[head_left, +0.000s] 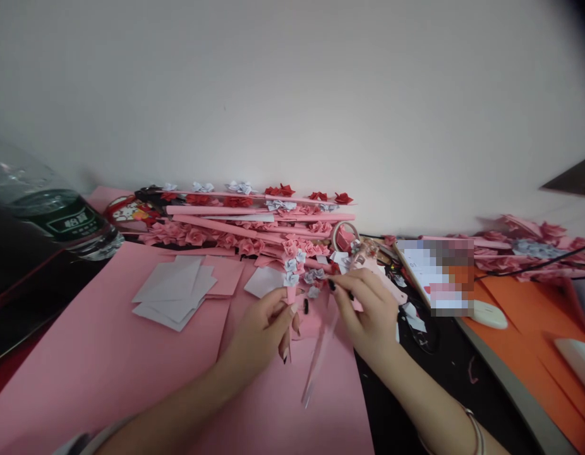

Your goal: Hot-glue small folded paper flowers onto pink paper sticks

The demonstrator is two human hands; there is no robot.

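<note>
My left hand (272,321) grips a pink paper stick (291,294) between thumb and fingers, holding it upright. White and pink folded paper flowers (291,265) sit along its upper part. To the right, my right hand (368,302) is closed in a pinch beside the stick, apart from it; whatever its fingertips hold is too small to make out. A translucent strip (316,363) slants down from under that hand over the pink paper sheet (273,392). Loose grey-white paper flowers (314,276) lie between the hands.
Flower-covered pink sticks (217,237) are piled along the wall. White paper squares (172,287) lie left, near a water bottle (60,215). A tape roll (344,235) stands behind my right hand. Rightward are a partly blurred phone (422,275), a white mouse (488,315) and orange paper (520,335).
</note>
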